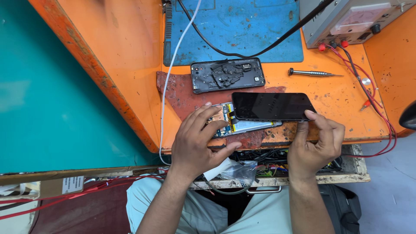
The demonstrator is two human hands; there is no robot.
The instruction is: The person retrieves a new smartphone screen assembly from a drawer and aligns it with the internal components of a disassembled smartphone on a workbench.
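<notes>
An opened phone body [242,125] with exposed circuit board and battery lies near the front edge of the orange bench [130,56]. My left hand [199,141] presses its fingertips on the left end of that body. A black screen panel [273,106] is tilted up over the body. My right hand [315,141] holds the panel's right edge between thumb and fingers. A black back cover [227,74] with loose black parts on it lies just behind.
A blue work mat [242,30] covers the back of the bench. A metal screwdriver [312,73] lies at right. A grey power supply [351,19] with red leads [368,91] stands at back right. A white cable [167,82] runs down the left. An open drawer [268,167] holds wires.
</notes>
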